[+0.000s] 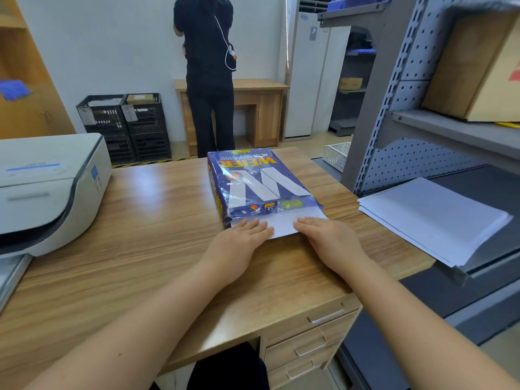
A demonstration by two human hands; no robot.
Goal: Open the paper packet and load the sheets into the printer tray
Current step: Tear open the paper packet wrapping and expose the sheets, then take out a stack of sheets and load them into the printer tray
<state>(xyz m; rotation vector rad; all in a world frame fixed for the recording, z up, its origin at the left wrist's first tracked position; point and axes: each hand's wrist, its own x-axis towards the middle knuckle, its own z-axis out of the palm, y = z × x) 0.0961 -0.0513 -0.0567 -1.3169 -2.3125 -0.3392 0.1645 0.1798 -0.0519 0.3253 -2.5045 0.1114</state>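
- My left hand (242,238) lies flat, fingers straight and together, palm down on the near edge of the white sheets (284,225) poking out of the torn end of the packet; it pins them and grips nothing
- My right hand (327,236) lies the same way at 3 o'clock of the left, just beside it, fingers flat on the same white edge, closed around nothing
- The glossy blue paper packet with a big white W and yellow lettering (253,182) lies flat on the desk at 12 o'clock of my hands, its open end toward me
- The wood-grain desk (146,220) bears packet and hands, with drawers (309,342) under its right front
- The grey and white printer (47,190) sits on the desk at 9 o'clock, well apart from the packet
- A loose stack of white paper (433,218) rests at 3 o'clock on a grey metal shelf unit (399,114)
- At 12 o'clock, far back, a person in black (208,66) stands facing away, near black crates (123,125)
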